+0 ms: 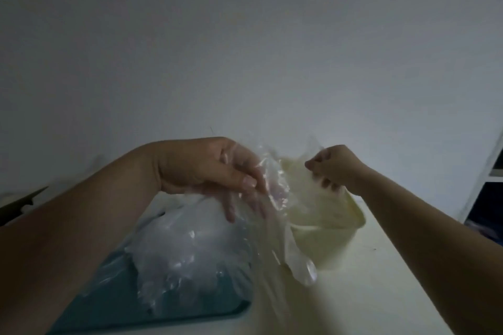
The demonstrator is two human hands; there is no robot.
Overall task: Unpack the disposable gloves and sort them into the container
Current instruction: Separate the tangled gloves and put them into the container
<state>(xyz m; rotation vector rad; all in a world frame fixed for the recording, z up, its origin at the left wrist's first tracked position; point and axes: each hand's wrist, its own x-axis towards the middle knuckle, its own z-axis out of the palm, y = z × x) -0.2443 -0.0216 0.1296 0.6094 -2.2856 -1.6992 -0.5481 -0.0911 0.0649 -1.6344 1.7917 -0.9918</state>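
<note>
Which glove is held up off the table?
The clear glove stretched between left hand and right hand, hanging by the cream container; the plastic heap lies on the teal tray.

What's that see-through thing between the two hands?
A clear glove, pinched by the left hand and the right hand, with the container behind it. The head view shows it.

A: State of the hands?
B: The left hand [215,168] grips one side of a clear glove [275,190]. The right hand [332,166] pinches the opposite edge. The film spans between them.
A: Location of the container [340,234]?
B: Cream-coloured, on the table [367,294], directly behind the raised glove.
A: Remaining stock?
B: A clear plastic bundle [185,250] lies on a teal tray [212,310] beside the container.
</note>
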